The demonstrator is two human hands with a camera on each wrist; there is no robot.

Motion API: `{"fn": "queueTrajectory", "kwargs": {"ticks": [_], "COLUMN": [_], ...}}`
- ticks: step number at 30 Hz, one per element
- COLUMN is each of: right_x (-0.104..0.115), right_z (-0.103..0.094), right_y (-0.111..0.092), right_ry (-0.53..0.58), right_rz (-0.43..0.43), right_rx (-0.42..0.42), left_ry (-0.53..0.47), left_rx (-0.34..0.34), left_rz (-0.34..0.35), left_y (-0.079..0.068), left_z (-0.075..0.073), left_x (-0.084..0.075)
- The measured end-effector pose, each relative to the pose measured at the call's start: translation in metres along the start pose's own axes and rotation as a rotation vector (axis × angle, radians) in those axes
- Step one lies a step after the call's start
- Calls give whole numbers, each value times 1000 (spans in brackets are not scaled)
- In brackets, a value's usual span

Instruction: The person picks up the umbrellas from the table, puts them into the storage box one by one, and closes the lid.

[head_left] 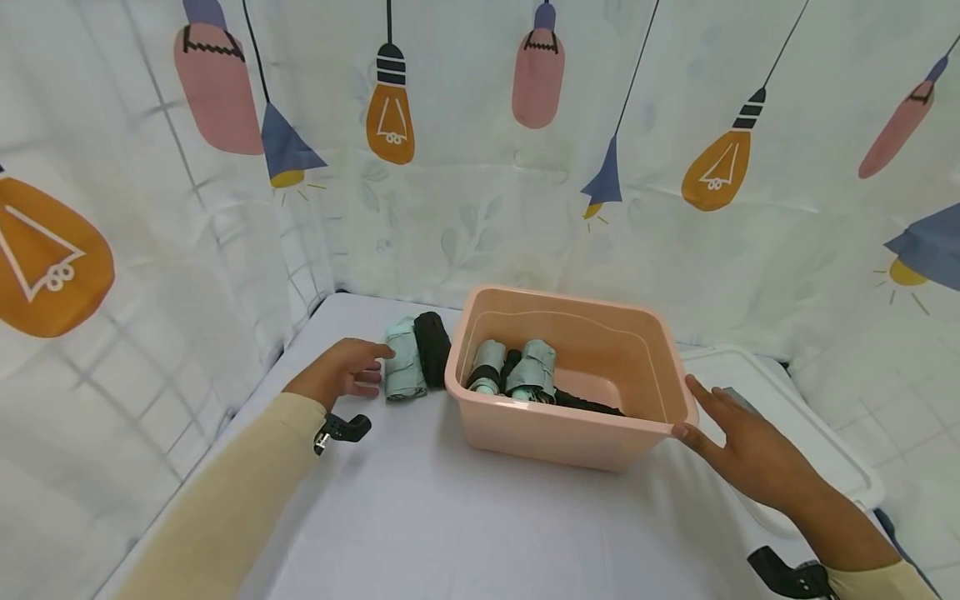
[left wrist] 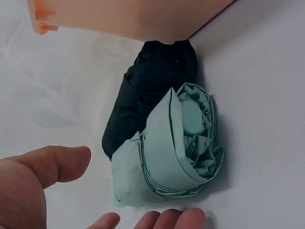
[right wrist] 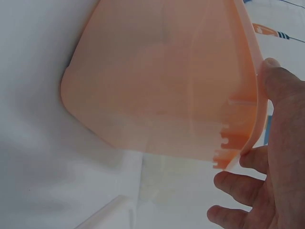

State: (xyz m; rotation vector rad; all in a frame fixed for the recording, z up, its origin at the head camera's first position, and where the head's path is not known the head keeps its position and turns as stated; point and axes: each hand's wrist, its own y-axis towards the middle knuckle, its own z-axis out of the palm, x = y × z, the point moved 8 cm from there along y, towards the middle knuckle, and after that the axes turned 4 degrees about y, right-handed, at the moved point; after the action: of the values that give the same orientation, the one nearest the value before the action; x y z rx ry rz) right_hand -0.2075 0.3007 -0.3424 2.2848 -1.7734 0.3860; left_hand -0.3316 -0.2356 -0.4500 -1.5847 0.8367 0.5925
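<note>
A mint-green folded umbrella [head_left: 405,360] lies on the table left of the peach bin [head_left: 540,429], against a black folded umbrella [head_left: 432,348]. My left hand [head_left: 347,371] is beside the mint one, thumb and fingers spread apart around its near side. The left wrist view shows the mint umbrella's [left wrist: 167,152] rolled end, with a gap between it and the thumb [left wrist: 71,164]. At the bin's right end, my right hand [head_left: 750,454] touches the rim with extended thumb and fingers. Inside the bin are mint rolled umbrellas [head_left: 534,367] and black ones, partly hidden by the front wall.
A white lid [head_left: 817,442] lies on the table to the right, partly beneath my right forearm. White curtains [head_left: 465,225] printed with lamps hang behind and at both sides. The white-covered table [head_left: 450,533] extends toward me in front of the bin.
</note>
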Motion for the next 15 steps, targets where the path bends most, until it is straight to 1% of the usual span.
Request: {"fn": "queueTrajectory", "kwargs": {"ticks": [11,15], "right_x": [0,0], "right_z": [0,-1], "right_y": [0,0], "right_ry": [4,5], "right_rz": [5,2], "right_rx": [2,0], "left_ry": [-88,-130], "left_rx": [2,13], "left_rz": [-35,-41], "left_y": [12,14], "left_z": [5,7], "left_x": [9,10]}}
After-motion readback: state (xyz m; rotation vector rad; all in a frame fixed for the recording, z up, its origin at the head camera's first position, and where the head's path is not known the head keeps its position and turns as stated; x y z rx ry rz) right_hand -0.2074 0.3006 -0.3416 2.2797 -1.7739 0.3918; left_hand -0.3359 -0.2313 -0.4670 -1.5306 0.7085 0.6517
